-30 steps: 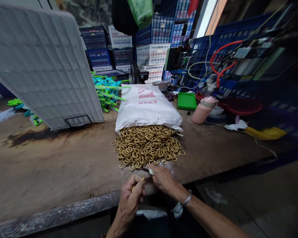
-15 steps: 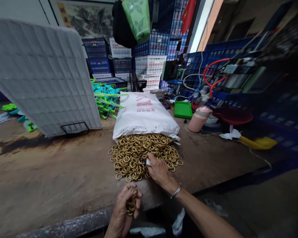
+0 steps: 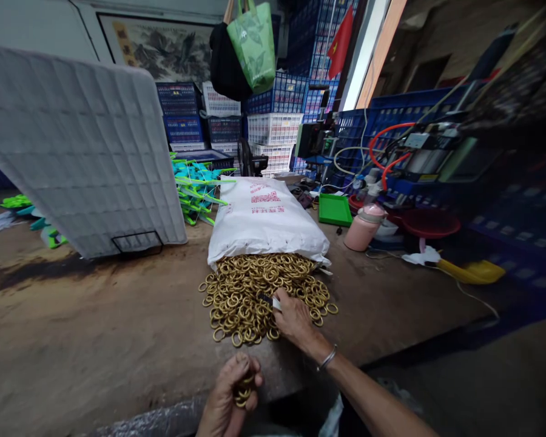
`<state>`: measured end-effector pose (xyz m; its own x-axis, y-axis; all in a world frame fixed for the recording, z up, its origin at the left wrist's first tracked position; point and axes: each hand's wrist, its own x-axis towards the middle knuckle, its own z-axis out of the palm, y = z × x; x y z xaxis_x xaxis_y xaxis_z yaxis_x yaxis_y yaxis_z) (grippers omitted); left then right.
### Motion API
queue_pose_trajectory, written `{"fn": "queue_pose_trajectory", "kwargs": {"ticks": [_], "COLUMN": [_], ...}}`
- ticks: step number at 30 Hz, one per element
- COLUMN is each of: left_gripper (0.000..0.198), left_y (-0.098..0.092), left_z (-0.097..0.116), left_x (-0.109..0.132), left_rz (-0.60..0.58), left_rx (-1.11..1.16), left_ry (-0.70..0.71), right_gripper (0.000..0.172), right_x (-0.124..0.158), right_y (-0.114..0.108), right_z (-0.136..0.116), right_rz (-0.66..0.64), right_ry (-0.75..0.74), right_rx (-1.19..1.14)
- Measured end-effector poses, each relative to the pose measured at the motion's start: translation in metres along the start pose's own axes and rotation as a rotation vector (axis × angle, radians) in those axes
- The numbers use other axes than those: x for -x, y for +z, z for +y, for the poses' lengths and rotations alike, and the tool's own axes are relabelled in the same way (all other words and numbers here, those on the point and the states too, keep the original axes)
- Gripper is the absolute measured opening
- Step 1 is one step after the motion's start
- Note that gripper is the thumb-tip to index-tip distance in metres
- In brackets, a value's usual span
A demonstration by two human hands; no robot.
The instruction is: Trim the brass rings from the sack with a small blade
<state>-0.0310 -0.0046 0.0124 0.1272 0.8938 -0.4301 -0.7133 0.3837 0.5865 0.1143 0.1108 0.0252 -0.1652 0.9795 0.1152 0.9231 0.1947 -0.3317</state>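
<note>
A heap of brass-coloured rings (image 3: 250,291) spills onto the table from the mouth of a white sack (image 3: 273,224) with red print. Several more rings (image 3: 242,393) rest in my left hand (image 3: 231,388), its fingers curled around them below the heap's near edge. Over the right part of the heap, my right hand (image 3: 296,321) pinches a small black-and-white tool (image 3: 271,301). The tool's dark end points left over the rings; its exact kind is not clear. A metal bracelet is on my right wrist.
At left a padded grey-white panel (image 3: 86,158) stands upright, with green and blue plastic pieces (image 3: 195,185) behind it. On the right are a green tray (image 3: 335,210), a pink bottle (image 3: 365,227), a yellow scoop (image 3: 473,271) and a machine with orange hoses (image 3: 382,142).
The view has tilted up slightly, so the scene sits lower. My left fingers have shifted around the rings. My right hand stays at the heap with the small tool.
</note>
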Motion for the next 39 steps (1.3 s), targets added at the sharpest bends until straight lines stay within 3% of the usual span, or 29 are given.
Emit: {"fn": "queue_pose_trajectory", "kwargs": {"ticks": [4,8,11,14,19,22,25,30,33,35,39], "left_gripper": [0.025,0.018,0.024,0.022,0.031,0.036,0.034,0.019,0.016,0.019,0.028], "left_y": [0.003,0.010,0.015,0.017,0.017,0.015,0.013,0.010,0.009,0.010,0.014], "left_z": [-0.003,0.000,0.006,0.009,0.007,0.005,0.004,0.003,0.004,0.004,0.004], "left_x": [-0.009,-0.016,-0.016,-0.015,-0.012,-0.011,-0.011,-0.011,-0.010,-0.009,-0.006], "left_rz": [0.066,0.212,0.150,0.118,0.153,0.154,0.171,0.175,0.139,0.117,0.138], "left_rx": [-0.209,-0.589,-0.741,-0.751,-0.637,-0.612,-0.638,-0.921,-1.000,-0.948,-0.698], "left_ry": [0.126,0.519,0.694,0.657,0.314,0.223,0.271,0.638,0.728,0.648,0.262], "right_gripper": [0.007,0.003,0.001,0.002,0.004,0.004,0.004,0.024,0.029,0.029,0.027], "right_x": [0.005,0.015,0.025,0.033,0.042,0.044,0.045,0.044,0.044,0.044,0.044], "right_y": [-0.005,-0.002,-0.002,-0.004,-0.006,-0.007,-0.007,-0.009,-0.008,-0.005,-0.001], "right_z": [-0.002,-0.007,-0.012,-0.017,-0.023,-0.025,-0.026,-0.029,-0.029,-0.029,-0.028], "right_rz": [-0.038,-0.224,-0.327,-0.351,-0.256,-0.198,-0.207,-0.273,-0.294,-0.287,-0.276], "right_ry": [0.000,0.044,0.075,0.061,-0.063,-0.146,-0.169,-0.140,-0.112,-0.094,-0.076], "right_rx": [-0.328,-0.734,-0.865,-0.873,-0.774,-0.702,-0.682,-0.726,-0.709,-0.711,-0.723]}}
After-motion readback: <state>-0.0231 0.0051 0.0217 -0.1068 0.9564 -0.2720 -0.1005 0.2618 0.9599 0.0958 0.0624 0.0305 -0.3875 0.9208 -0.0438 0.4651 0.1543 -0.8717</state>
